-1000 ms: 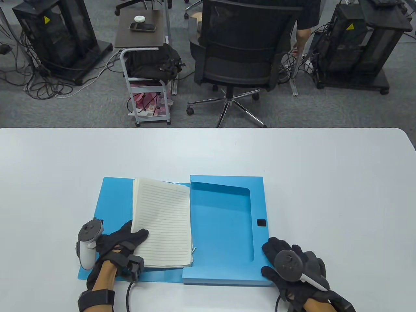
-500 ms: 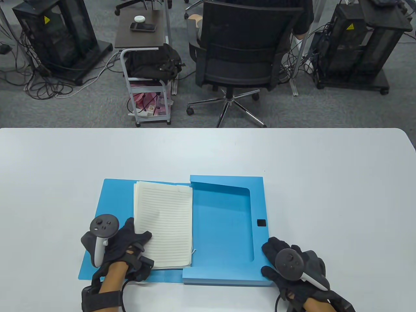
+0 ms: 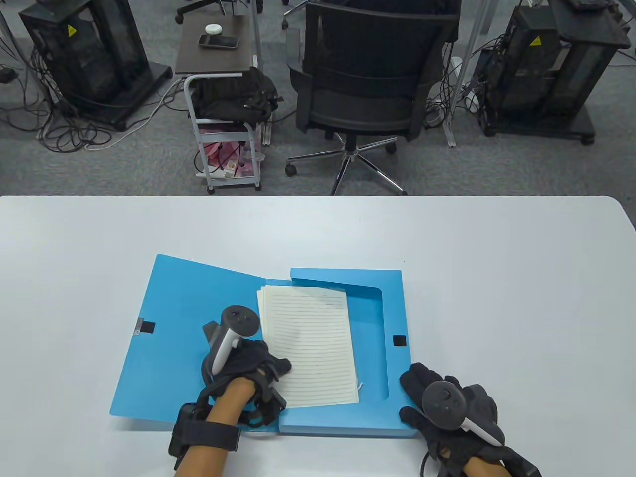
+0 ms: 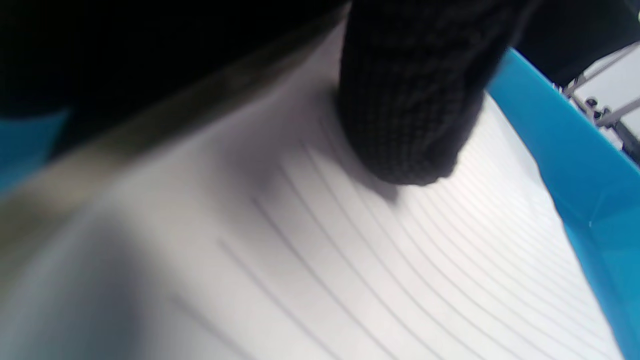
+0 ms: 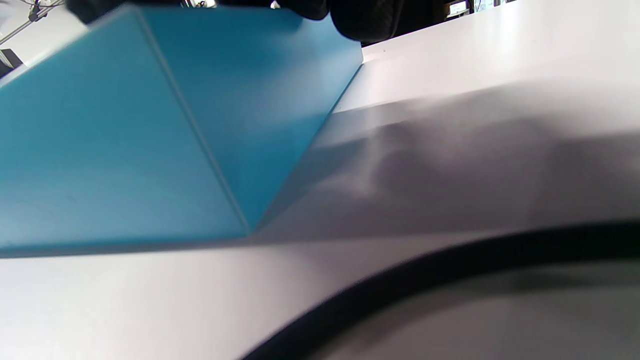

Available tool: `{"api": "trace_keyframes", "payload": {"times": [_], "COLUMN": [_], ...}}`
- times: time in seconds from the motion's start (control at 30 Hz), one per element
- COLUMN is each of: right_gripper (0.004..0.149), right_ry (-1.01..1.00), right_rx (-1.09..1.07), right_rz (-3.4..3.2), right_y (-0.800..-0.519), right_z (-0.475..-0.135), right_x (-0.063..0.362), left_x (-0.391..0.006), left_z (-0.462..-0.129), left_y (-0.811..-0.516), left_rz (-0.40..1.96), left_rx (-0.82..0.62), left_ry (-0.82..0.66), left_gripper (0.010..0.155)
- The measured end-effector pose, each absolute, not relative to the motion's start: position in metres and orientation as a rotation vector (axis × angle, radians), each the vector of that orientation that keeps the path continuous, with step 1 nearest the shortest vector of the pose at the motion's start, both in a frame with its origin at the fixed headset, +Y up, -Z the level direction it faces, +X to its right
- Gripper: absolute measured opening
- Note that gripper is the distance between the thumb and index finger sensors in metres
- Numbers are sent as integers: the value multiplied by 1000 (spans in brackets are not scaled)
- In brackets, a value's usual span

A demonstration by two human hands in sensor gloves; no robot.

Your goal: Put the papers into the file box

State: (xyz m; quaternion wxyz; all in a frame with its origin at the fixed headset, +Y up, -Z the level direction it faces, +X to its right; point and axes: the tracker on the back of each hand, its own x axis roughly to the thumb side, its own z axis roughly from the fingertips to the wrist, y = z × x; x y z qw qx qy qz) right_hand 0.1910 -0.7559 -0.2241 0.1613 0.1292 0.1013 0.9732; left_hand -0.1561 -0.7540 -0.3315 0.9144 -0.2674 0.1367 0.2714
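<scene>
A blue file box (image 3: 395,308) lies open on the table, its lid (image 3: 169,318) spread to the left. A stack of lined papers (image 3: 310,345) lies partly over the box's tray, its left part over the hinge. My left hand (image 3: 258,370) grips the stack at its lower left edge; a gloved fingertip (image 4: 405,115) presses on the top sheet (image 4: 350,260). My right hand (image 3: 447,402) rests against the box's near right corner; the right wrist view shows that blue corner (image 5: 240,150) close up.
The white table (image 3: 497,258) stretches wide around the box. Beyond its far edge stand an office chair (image 3: 367,74), a small cart (image 3: 223,99) and equipment racks on the floor.
My left hand has slid the paper stack to the right, from the lid onto the box tray. The lid's far left corner has risen a little. My right hand has stayed put.
</scene>
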Motion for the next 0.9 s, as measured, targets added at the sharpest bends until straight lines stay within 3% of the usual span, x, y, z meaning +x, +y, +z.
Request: {"api": "trace_keyframes", "payload": {"times": [0.17,0.53,0.63,0.77,0.9], "right_gripper": [65,65,65,66,66], "right_ry": [295,285,291,307,313], "right_rx": [376,379,377,381,369], "right_rz": [2778,2781,2774,2766,2748], "right_y": [-756,-755,-756,-756,-757], "right_z": [-225,-226,-226,-226,-225], "right_x": [192,192,192,192,192], "left_x": [-114,-71,-72,-85,-138], "left_z": [-344,-347,-345,-335,-316], "left_y": [-759,-757,-756,-743,-712], "left_rz": [528,385,368,340,410], "left_rx": [-646,-647,-648,-523,-414], "left_ry": [225,161,178,183,283], "left_gripper": [78,80,80,83,84]}}
